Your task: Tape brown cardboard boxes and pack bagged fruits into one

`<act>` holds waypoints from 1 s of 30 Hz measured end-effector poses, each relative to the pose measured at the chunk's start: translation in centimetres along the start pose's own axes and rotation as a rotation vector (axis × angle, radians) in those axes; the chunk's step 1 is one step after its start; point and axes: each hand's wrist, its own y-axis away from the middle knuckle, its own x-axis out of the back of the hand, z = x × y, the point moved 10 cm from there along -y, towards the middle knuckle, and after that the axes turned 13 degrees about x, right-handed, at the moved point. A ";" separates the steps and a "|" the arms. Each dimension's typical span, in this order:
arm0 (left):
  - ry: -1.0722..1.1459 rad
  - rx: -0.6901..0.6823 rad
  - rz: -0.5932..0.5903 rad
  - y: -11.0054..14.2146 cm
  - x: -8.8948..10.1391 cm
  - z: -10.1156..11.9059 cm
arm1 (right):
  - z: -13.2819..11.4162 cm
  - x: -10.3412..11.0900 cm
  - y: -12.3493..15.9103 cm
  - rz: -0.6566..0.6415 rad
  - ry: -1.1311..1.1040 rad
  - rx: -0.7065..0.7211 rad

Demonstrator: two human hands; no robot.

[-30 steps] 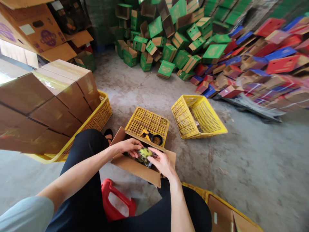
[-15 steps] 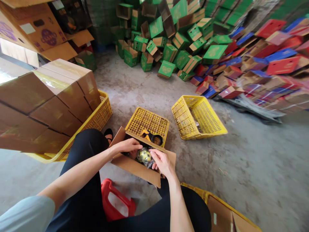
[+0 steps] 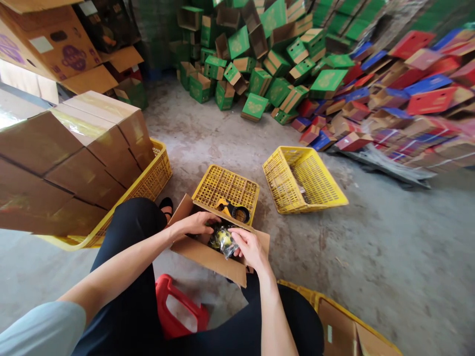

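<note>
The head camera looks down over the person's lap at an open cardboard box [image 3: 218, 257] resting across the knees, its flaps folded outward. Inside it lies a small yellow-green item wrapped in clear plastic [image 3: 222, 240]. The right hand [image 3: 249, 248] pinches the wrapper at its near edge, thumb and fingertips pressed together on the plastic. The left hand [image 3: 196, 223] reaches into the box from the other side, fingers curled over the inner edge and touching the wrapped item's far end — whether it actually grips the item cannot be told from here.

Just beyond the box stands an upturned yellow crate [image 3: 227, 187], and on it sits a tape dispenser [image 3: 233, 210] with a yellow handle and a dark roll. A second yellow crate [image 3: 304, 179] lies tilted on the concrete floor [image 3: 371, 237] to the right, well apart from the hands. At the left, a large yellow basket [image 3: 148, 183] carries stacked brown cartons [image 3: 74, 158] sealed with tape. A red plastic stool [image 3: 178, 311] shows between the legs, below the box. At the far side of the floor, green boxes [image 3: 260, 64] lie in a loose heap — beside them, red and blue boxes [image 3: 408, 99].
</note>
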 end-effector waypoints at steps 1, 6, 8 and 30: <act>0.045 -0.005 -0.043 0.2 -0.2 0.5 | -0.1 -0.2 0.0 -0.009 -0.033 0.006; 0.350 0.048 -0.204 1.1 -1.2 1.6 | -0.2 -0.2 0.0 -0.009 -0.100 0.010; 0.464 0.093 -0.235 1.3 -1.7 1.5 | -0.1 0.1 0.0 0.014 -0.086 0.017; 0.487 0.146 0.074 0.8 -0.2 0.7 | -4.9 1.1 0.1 0.194 0.374 0.433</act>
